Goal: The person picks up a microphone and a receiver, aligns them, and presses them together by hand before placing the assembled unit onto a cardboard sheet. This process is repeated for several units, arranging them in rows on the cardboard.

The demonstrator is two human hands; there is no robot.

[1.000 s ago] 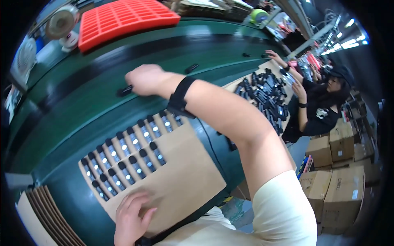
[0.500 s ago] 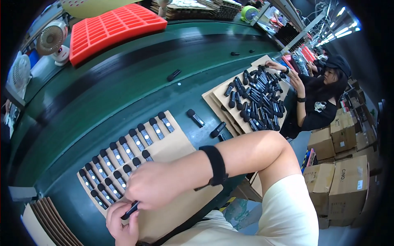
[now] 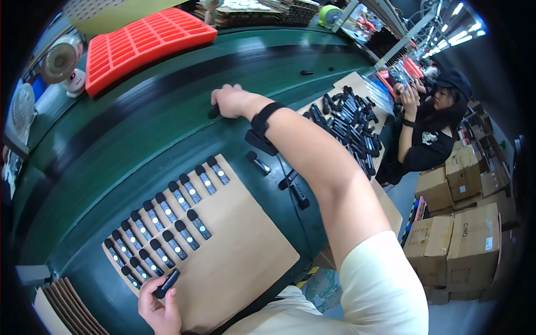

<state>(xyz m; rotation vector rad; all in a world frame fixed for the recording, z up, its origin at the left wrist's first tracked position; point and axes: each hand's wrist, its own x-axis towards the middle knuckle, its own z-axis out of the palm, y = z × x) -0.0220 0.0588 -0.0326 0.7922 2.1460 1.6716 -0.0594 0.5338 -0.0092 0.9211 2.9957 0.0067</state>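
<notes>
My left hand is closed on a small black clip-on microphone with a foam tip, above the lower-left part of a cardboard sheet. Two slanting rows of similar microphones lie on that sheet, most showing a pale round spot. My right hand is stretched out over the green conveyor belt. Its fingers curl round another black microphone, whose foam end pokes out below them; the rest is hidden. A dark strap circles my right wrist.
Loose microphones lie right of the sheet. Beyond my forearm, a heap of microphones covers more cardboard. A co-worker sits at the right, hands raised. A red compartment tray and small fans stand across the belt. Cartons are stacked right.
My right hand has left the left hand and reached up and away to the microphone on the belt. My left hand keeps its microphone. The co-worker's hands have moved off the heap.
</notes>
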